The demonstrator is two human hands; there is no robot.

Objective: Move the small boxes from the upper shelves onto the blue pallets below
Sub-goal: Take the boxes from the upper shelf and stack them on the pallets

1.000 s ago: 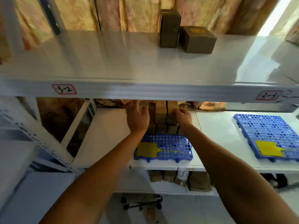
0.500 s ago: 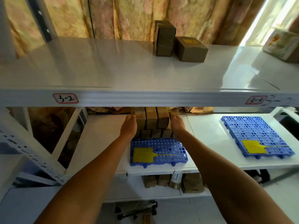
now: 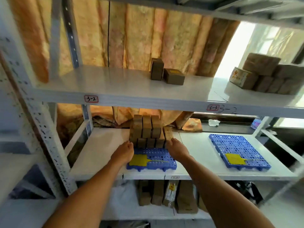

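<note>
Left hand (image 3: pixel 124 151) and right hand (image 3: pixel 176 148), apart, press flat against the sides of the stacked small boxes (image 3: pixel 146 130) at the blue pallet's (image 3: pixel 154 160) far edge; two boxes (image 3: pixel 166 74) sit on the upper shelf (image 3: pixel 115 86).

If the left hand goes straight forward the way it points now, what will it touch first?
Most likely the stacked boxes on the left blue pallet: the left hand points at the stack's lower left corner, already very close, though depth is unclear.

Stacked boxes (image 3: pixel 148 130) sit at the back of the left pallet (image 3: pixel 158 159); two boxes (image 3: pixel 166 74) remain on the shelf (image 3: pixel 115 84) above.
</note>
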